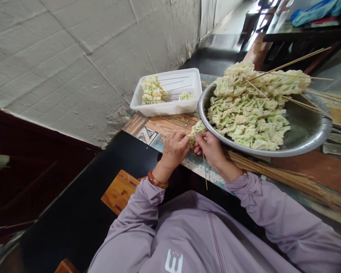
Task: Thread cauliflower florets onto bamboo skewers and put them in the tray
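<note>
Holding a cauliflower floret (197, 129) between them, the left hand (174, 148) and right hand (211, 147) meet at the near edge of the tabletop (315, 167). Each grip is closed narrowly on the floret; the right hand also pinches a bamboo skewer (205, 170) that points down toward the lap. Just beyond the hands stands a metal bowl (307, 132) heaped with florets and crossed by skewers. A white plastic tray (187, 81) with skewered pieces sits beside the bowl, near the wall. Loose skewers (287, 178) lie under the bowl's near rim.
</note>
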